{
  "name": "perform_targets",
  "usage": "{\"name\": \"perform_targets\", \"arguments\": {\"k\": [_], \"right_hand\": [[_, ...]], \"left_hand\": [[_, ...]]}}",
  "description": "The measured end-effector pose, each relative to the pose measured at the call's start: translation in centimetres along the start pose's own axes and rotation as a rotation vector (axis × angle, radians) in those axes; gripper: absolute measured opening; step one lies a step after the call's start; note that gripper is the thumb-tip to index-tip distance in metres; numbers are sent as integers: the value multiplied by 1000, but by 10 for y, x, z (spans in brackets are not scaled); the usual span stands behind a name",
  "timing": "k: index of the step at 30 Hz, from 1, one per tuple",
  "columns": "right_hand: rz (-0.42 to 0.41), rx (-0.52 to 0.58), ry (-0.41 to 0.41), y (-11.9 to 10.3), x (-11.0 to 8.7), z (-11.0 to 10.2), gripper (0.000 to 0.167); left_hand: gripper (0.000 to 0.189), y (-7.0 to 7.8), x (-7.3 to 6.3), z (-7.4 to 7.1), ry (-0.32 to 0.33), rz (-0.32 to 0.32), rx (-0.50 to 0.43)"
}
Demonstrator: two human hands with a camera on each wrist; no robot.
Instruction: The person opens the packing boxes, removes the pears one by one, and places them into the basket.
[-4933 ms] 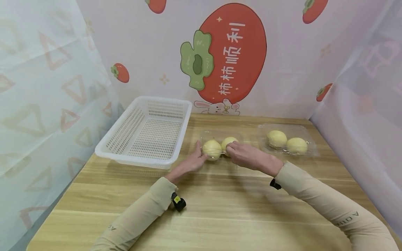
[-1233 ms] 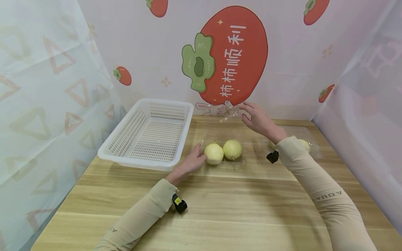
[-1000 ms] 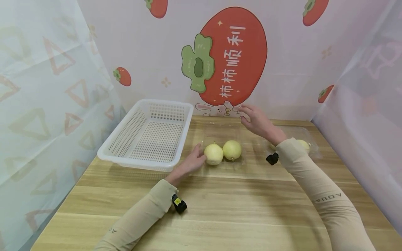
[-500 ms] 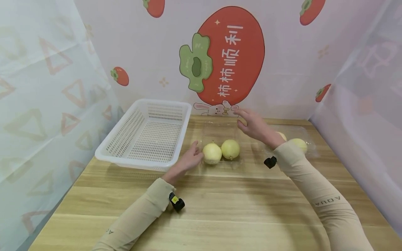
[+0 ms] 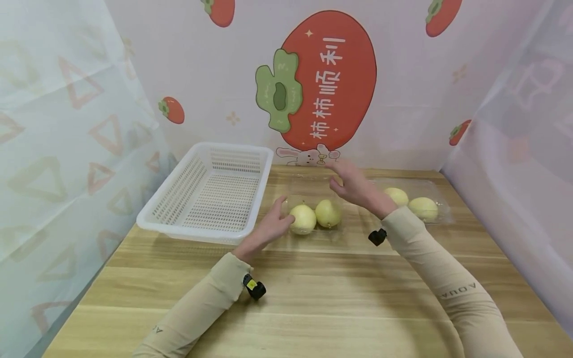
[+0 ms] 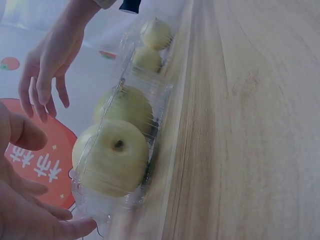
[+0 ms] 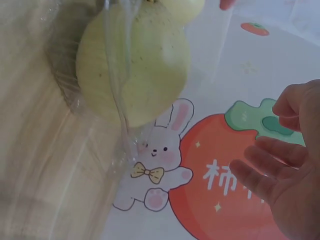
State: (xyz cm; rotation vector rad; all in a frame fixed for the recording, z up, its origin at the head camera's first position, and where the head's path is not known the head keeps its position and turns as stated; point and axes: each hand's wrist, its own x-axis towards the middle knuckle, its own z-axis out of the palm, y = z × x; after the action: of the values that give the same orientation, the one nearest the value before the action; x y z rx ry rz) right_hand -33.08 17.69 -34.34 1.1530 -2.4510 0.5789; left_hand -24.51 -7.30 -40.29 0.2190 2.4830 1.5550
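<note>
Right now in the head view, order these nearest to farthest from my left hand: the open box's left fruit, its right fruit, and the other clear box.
1. Left fruit, just right of your left hand.
2. Right fruit, beside the left fruit.
3. Other clear box, well off to the right.

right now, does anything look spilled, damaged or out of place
Nothing looks spilled or damaged; the pears sit in clear clamshells. One oddity: behind the table, the persimmon print has its lettering and rabbit sideways in the head view.
</note>
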Motion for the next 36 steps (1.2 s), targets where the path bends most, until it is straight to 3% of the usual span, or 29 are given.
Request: {"name": "perform_targets", "arguments": {"k": [8,14,22,30,36], "right_hand": [[41,-3,-88,-11,-6,9,40],[58,13,-125,-19,-6,15,39],[68,26,-190,-30,-7,22,44],[16,1,-167,-40,-7,31,44],[-41,-14,-145,-47,-5,40,43]], "left_hand": [[71,15,-5,-5,9,85,54],[65,34,-14,-21,20,117,110],[58,50,-18,-46,51,212,64],[46,60,-23,-69,131,324,135],[45,58,-28,-90,180,340,144]]}}
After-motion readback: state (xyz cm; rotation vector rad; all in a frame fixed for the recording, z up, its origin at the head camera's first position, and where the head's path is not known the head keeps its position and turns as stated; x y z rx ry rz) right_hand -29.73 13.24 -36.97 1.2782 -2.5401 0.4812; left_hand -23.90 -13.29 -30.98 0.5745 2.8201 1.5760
